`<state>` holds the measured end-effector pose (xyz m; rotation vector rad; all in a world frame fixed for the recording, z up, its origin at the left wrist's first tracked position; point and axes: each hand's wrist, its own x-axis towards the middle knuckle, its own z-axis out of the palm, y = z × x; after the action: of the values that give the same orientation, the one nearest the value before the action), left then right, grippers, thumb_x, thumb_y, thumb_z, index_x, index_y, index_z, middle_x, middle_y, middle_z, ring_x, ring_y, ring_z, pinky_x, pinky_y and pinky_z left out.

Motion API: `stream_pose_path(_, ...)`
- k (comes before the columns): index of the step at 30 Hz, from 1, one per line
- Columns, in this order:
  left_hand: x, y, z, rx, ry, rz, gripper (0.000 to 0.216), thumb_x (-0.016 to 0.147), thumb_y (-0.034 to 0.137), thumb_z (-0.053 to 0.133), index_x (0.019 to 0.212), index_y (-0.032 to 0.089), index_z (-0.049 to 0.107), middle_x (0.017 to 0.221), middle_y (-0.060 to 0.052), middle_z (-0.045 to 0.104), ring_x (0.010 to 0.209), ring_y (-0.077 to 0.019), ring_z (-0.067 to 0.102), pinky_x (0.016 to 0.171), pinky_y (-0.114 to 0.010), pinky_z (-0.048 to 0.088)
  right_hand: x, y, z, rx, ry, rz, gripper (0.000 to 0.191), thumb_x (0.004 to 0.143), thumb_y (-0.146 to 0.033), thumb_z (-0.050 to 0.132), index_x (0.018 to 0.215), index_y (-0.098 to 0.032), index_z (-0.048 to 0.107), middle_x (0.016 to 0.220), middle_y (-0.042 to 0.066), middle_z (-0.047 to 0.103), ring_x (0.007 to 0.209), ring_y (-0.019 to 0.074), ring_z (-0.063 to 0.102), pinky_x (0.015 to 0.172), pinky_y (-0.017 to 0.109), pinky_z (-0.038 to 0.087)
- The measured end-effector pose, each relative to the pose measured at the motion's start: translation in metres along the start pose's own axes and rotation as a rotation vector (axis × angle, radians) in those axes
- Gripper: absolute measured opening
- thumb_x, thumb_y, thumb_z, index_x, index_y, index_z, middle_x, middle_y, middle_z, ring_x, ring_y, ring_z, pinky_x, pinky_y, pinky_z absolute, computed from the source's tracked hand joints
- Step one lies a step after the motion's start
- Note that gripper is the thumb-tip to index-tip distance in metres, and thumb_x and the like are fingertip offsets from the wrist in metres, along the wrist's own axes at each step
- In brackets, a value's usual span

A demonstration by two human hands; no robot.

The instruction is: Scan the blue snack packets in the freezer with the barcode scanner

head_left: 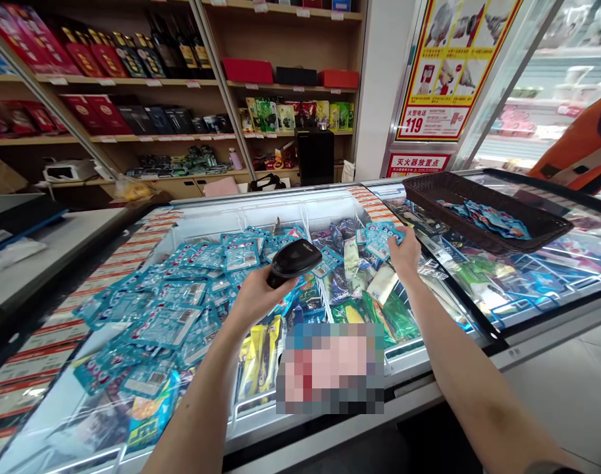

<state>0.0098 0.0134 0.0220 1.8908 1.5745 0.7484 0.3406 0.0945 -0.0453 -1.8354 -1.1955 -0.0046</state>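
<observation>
My left hand (261, 289) is wrapped round the handle of a black barcode scanner (296, 257), its head pointing right over the chest freezer (261, 210). In my right hand (405, 253) is a blue snack packet (378, 238), pinched near its right edge above the freezer's middle; whether more than one packet is there I cannot tell. Many similar blue packets (174, 316) with barcodes lie heaped on the glass at the left. Below my hands, wrapped ice creams (352, 257) fill wire-divided sections. A blurred-out patch (330, 368) hides something at the front edge.
A dark brown woven basket (418, 191) with several blue packets stands on the freezer at the right. Shelves (147, 82) with bottles and boxes line the back wall. An orange sleeve (579, 141) of another person shows at the far right. A counter (73, 240) is at the left.
</observation>
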Motion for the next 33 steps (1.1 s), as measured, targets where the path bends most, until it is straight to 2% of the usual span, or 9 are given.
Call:
stream_pose_path(3, 0.001, -0.001, 0.001, 0.009, -0.002, 0.001, 0.039, 0.073, 0.051, 0.058, 0.080, 0.013, 0.061, 0.054, 0.000, 0.061, 0.045, -0.0139, 0.055, 0.043, -0.022, 0.036, 0.001, 0.004, -0.003, -0.092, -0.022, 0.075, 0.035, 0.077, -0.031, 0.045, 0.107, -0.015, 0.051, 0.087, 0.012, 0.059, 0.084, 0.0281, 0.054, 0.074, 0.039, 0.040)
stream_pose_path(8, 0.001, -0.001, 0.001, -0.001, -0.003, 0.004, 0.039, 0.073, 0.051, 0.058, 0.081, 0.013, 0.061, 0.052, 0.000, 0.059, 0.045, -0.0141, 0.055, 0.043, -0.022, 0.037, -0.005, 0.001, -0.009, -0.286, 0.052, 0.028, 0.032, 0.072, -0.023, 0.050, 0.102, -0.013, 0.054, 0.112, 0.020, 0.051, 0.105, 0.0350, 0.043, 0.082, 0.046, 0.036)
stream_pose_path(10, 0.001, -0.001, 0.000, 0.000, -0.002, 0.005, 0.038, 0.073, 0.050, 0.058, 0.081, 0.013, 0.061, 0.052, 0.000, 0.059, 0.045, -0.0139, 0.055, 0.043, -0.021, 0.036, -0.011, -0.004, -0.010, -0.328, 0.082, -0.058, 0.036, 0.073, -0.019, 0.049, 0.108, -0.015, 0.053, 0.123, 0.019, 0.045, 0.111, 0.0354, 0.038, 0.085, 0.048, 0.034)
stream_pose_path(13, 0.000, 0.000, 0.000, -0.005, -0.002, -0.003, 0.038, 0.073, 0.049, 0.059, 0.082, 0.013, 0.062, 0.052, 0.000, 0.059, 0.046, -0.0142, 0.055, 0.042, -0.021, 0.036, -0.021, -0.012, -0.004, -0.345, 0.032, -0.309, 0.035, 0.078, -0.019, 0.045, 0.113, -0.019, 0.054, 0.131, 0.014, 0.044, 0.118, 0.0326, 0.034, 0.093, 0.050, 0.027)
stream_pose_path(15, 0.000, 0.000, 0.001, -0.011, 0.001, -0.013, 0.038, 0.072, 0.049, 0.059, 0.083, 0.013, 0.062, 0.053, 0.000, 0.060, 0.046, -0.0146, 0.056, 0.042, -0.021, 0.035, -0.027, -0.013, 0.004, -0.357, -0.033, -0.420, 0.032, 0.083, -0.022, 0.042, 0.112, -0.019, 0.056, 0.131, 0.013, 0.045, 0.120, 0.0321, 0.034, 0.097, 0.051, 0.022)
stream_pose_path(21, 0.001, -0.002, 0.002, -0.017, 0.000, -0.014, 0.037, 0.072, 0.049, 0.058, 0.082, 0.013, 0.062, 0.051, 0.000, 0.059, 0.044, -0.0142, 0.054, 0.041, -0.021, 0.035, -0.037, -0.023, 0.012, -0.326, -0.043, -0.487, 0.034, 0.089, -0.028, 0.036, 0.115, -0.017, 0.056, 0.131, 0.014, 0.046, 0.123, 0.0314, 0.032, 0.100, 0.053, 0.016)
stream_pose_path(26, 0.003, -0.005, 0.004, 0.000, -0.014, 0.012, 0.035, 0.073, 0.048, 0.057, 0.081, 0.014, 0.061, 0.052, -0.001, 0.059, 0.047, -0.0153, 0.056, 0.042, -0.022, 0.036, -0.051, -0.054, 0.014, -0.243, -0.246, -0.602, 0.041, 0.093, -0.040, 0.030, 0.117, -0.018, 0.056, 0.119, 0.013, 0.054, 0.112, 0.0268, 0.042, 0.096, 0.042, 0.027)
stream_pose_path(30, 0.003, -0.007, 0.005, 0.028, -0.007, 0.040, 0.037, 0.074, 0.049, 0.056, 0.083, 0.014, 0.061, 0.053, -0.001, 0.060, 0.047, -0.0152, 0.056, 0.042, -0.022, 0.035, -0.064, -0.074, 0.028, -0.297, -0.376, -0.564, 0.059, 0.086, -0.061, 0.033, 0.110, -0.014, 0.060, 0.109, 0.017, 0.056, 0.108, 0.0315, 0.044, 0.090, 0.045, 0.031)
stream_pose_path(33, 0.002, -0.008, 0.004, 0.048, -0.006, 0.054, 0.038, 0.075, 0.050, 0.055, 0.083, 0.014, 0.061, 0.054, -0.002, 0.061, 0.048, -0.0154, 0.055, 0.043, -0.022, 0.035, -0.065, -0.079, 0.037, -0.295, -0.441, -0.542, 0.066, 0.073, -0.071, 0.046, 0.102, -0.013, 0.061, 0.109, 0.019, 0.056, 0.108, 0.0346, 0.044, 0.088, 0.047, 0.033)
